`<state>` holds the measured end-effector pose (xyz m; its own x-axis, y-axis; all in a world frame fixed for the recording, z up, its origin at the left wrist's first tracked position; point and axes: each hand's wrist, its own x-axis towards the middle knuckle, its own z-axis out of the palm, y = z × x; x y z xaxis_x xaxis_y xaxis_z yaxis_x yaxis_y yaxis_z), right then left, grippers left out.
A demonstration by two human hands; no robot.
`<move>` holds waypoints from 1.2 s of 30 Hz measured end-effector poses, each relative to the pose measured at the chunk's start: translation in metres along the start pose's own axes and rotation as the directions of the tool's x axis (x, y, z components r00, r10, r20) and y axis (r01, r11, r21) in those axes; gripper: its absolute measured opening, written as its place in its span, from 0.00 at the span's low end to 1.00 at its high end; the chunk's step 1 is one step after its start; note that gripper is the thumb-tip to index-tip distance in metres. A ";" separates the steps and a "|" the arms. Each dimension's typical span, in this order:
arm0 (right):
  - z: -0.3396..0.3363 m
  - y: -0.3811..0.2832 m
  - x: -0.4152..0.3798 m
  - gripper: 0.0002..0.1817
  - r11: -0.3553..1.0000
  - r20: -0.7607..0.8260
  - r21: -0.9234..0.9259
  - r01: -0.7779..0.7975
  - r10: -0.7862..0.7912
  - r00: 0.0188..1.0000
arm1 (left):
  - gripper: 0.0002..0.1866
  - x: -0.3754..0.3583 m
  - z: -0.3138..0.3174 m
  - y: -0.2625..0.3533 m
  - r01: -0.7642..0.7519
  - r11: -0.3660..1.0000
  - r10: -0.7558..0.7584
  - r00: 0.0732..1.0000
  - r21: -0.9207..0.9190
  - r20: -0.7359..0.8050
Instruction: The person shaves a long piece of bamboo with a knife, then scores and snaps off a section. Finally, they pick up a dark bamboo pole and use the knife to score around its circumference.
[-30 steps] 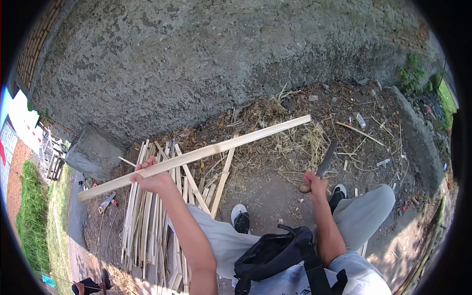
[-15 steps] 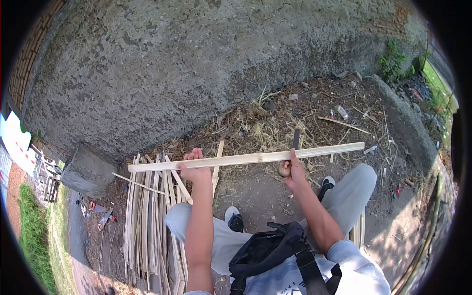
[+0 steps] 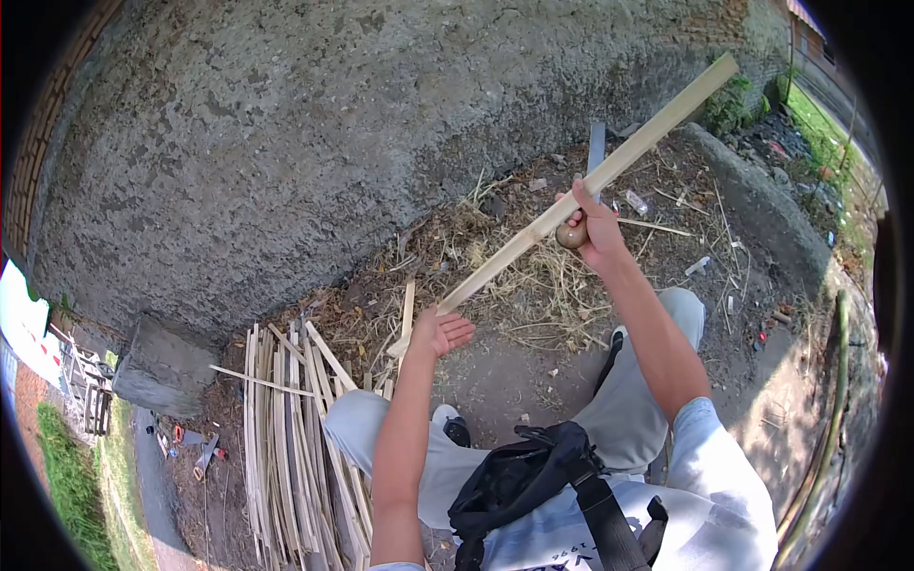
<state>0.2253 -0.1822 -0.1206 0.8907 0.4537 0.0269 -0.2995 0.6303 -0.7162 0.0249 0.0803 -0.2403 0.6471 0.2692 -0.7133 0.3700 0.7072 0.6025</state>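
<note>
A long, pale bamboo slat (image 3: 519, 246) slants from low near my left hand up to the right, its far end high in front of the wall. My right hand (image 3: 600, 230) is closed around the slat's middle, thumb on top. In the same grip is a large knife: its rounded wooden handle end (image 3: 571, 235) pokes out at the left, and its grey blade (image 3: 597, 147) points up behind the slat. My left hand (image 3: 441, 333) is open, palm up with fingers stretched, right at the slat's lower end.
A pile of bamboo slats (image 3: 286, 438) lies at my left. Shavings and dry straw (image 3: 562, 295) cover the ground before me, below a rough concrete wall (image 3: 314, 143). Hand tools (image 3: 200, 447), including a saw, lie far left. A long pole (image 3: 833, 400) is at the right.
The slat has swung from nearly level to a steep slant, its right end rising. My right hand moved up with slat and knife. My left hand slid to the lower end and opened.
</note>
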 end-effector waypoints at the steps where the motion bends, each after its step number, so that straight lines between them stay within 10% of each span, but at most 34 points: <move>1: 0.001 -0.006 0.001 0.17 0.998 0.009 -0.051 0.028 -0.028 1.000 | 0.30 0.002 -0.001 -0.003 -0.024 0.995 0.021 0.999 0.093 0.034; 8: -0.006 -0.005 -0.002 0.15 0.959 0.028 -0.280 0.028 -0.021 0.999 | 0.22 -0.039 0.030 -0.010 -0.479 0.631 0.596 0.803 0.610 0.014; 15: -0.011 0.025 0.012 0.14 0.924 0.014 -0.376 -0.072 0.083 0.996 | 0.23 -0.076 0.046 0.037 -0.362 0.048 0.961 0.270 0.931 0.055; 19: 0.001 0.040 0.018 0.16 0.947 0.081 -0.311 -0.084 0.114 0.990 | 0.17 -0.079 0.070 0.057 -0.505 0.027 0.946 0.292 0.863 0.141; 20: 0.005 0.043 0.017 0.16 0.948 0.095 -0.300 -0.104 0.138 0.986 | 0.16 -0.078 0.074 0.065 -0.583 0.178 0.872 0.467 0.793 0.148; 26: 0.021 0.074 0.013 0.15 0.954 0.220 -0.158 -0.254 0.284 0.933 | 0.25 -0.066 0.145 0.093 -0.904 0.279 0.821 0.400 0.324 0.408; 30: 0.027 0.082 0.004 0.11 0.935 0.332 -0.138 -0.326 0.354 0.875 | 0.22 -0.059 0.167 0.105 -0.853 0.198 0.728 0.458 0.484 0.510; 33: 0.026 0.081 0.003 0.11 0.896 0.191 -0.403 -0.185 0.279 0.941 | 0.21 -0.056 0.162 0.114 -0.735 0.211 0.665 0.591 0.645 0.456; 36: 0.007 0.087 0.015 0.14 0.574 0.117 -0.817 0.058 0.067 0.991 | 0.18 -0.052 0.149 0.111 -0.800 0.128 0.847 0.395 0.586 0.354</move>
<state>0.2098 -0.1162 -0.1777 0.8226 0.5655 0.0604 0.1586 -0.1261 -0.9792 0.1317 0.0474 -0.0833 0.8056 0.4740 0.3554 -0.0799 -0.5075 0.8579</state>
